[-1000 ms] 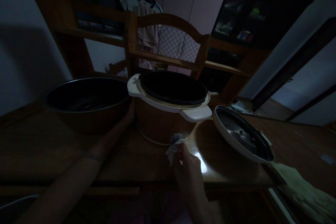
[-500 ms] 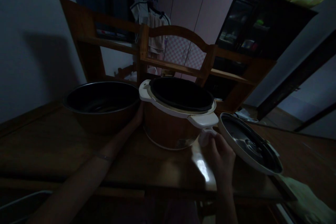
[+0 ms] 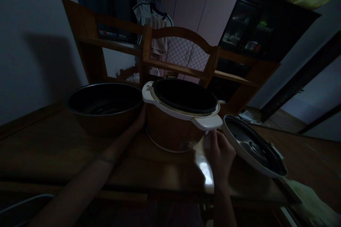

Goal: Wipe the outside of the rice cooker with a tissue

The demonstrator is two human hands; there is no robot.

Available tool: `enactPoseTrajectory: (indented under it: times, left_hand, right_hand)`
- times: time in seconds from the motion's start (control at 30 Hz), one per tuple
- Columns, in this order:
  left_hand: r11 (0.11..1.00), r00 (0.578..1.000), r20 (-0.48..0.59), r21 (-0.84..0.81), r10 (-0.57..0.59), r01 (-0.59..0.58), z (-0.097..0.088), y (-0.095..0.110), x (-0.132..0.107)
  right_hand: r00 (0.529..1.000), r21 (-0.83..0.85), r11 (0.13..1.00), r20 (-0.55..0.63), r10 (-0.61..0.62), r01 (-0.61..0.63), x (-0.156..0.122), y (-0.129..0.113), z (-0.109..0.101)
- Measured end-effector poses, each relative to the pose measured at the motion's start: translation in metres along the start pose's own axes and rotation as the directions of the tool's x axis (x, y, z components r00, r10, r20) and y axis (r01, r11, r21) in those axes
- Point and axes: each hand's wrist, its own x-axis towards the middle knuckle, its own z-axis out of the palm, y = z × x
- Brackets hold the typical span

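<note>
A pot-shaped cooker (image 3: 170, 127) with a brown body, white rim, white side handles and a dark inner pot (image 3: 185, 95) stands on the wooden table. My left hand (image 3: 141, 118) reaches between it and a large dark basin (image 3: 103, 124), against the cooker's left side; its fingers are hidden. My right hand (image 3: 222, 147) is closed just below the cooker's right handle (image 3: 208, 122), pinching a small white cloth or tissue that is mostly hidden now. To the right of that hand lies the round lid (image 3: 255, 147), its inner side up.
A wooden rack (image 3: 178, 65) rises along the table's back edge. Pale cloth (image 3: 311, 198) lies at the lower right. The wall (image 3: 39, 60) is close on the left. The room is dim, with bright glare on the table.
My right hand has moved slightly left and up, closer under the cooker's handle, and less of the white cloth shows. The left hand stays at the cooker's side.
</note>
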Motion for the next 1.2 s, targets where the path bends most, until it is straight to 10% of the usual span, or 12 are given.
enactPoseTrajectory:
  times: [1.2]
  left_hand:
    - [0.998, 0.999, 0.014, -0.051, 0.044, -0.043, -0.019, -0.045, 0.026]
  right_hand:
    - [0.992, 0.182, 0.983, 0.127, 0.004, -0.027, -0.002, 0.041, -0.004]
